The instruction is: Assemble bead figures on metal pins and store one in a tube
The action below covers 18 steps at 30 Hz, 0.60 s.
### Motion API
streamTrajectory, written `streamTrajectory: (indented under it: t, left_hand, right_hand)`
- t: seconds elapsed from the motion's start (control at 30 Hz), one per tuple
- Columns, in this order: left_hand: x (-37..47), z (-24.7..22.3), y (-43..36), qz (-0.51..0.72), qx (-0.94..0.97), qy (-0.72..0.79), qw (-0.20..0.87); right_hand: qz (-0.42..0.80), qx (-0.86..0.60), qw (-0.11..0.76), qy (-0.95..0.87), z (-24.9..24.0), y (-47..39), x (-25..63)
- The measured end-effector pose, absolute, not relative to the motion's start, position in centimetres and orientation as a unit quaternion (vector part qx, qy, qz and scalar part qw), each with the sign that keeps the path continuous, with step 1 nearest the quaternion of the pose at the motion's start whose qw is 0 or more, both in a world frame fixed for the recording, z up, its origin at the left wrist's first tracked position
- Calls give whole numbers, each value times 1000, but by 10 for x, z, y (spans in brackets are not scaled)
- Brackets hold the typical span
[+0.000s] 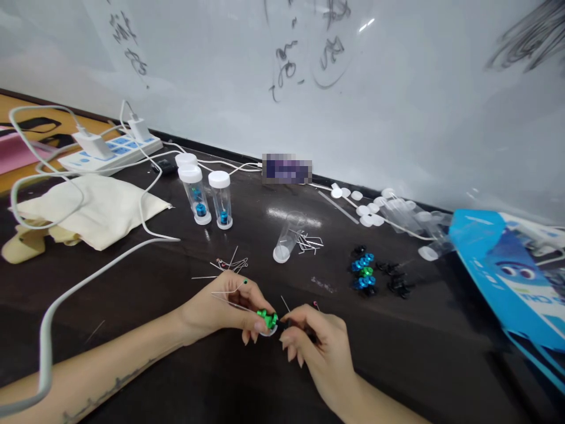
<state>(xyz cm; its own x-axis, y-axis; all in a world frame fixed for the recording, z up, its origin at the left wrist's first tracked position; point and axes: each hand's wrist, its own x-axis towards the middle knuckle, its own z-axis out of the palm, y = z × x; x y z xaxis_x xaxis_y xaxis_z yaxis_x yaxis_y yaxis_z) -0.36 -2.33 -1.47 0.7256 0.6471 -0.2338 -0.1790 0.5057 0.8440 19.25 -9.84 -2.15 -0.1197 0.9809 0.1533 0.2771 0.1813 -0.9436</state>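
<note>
Low over the dark table, my left hand pinches a small green spool-like part between thumb and fingers. Bent thin wires stick out from this hand, one with a dark green tip. My right hand is closed on a small black part, held up against the green one; whether the two are joined I cannot tell. A thin wire and a red-tipped pin show by the right fingers. Just beyond my left hand lie loose wires with looped ends.
Capped clear tubes holding blue parts stand at back left, near a cream cloth and power strip. An uncapped tube, bent pins, blue and green parts, white caps and a blue bag lie rightward.
</note>
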Motion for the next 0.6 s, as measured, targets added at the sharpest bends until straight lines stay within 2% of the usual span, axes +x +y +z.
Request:
streamTrajectory:
  t: [0.23,0.6]
  left_hand:
    - [-3,-13,-25,229,419,267,837]
    - [-2,-14,-22,270,377,270,844]
  right_hand:
    - [382,-485,395,-681,-16,-97,194]
    - [408,-466,441,-650,-25,-101,196]
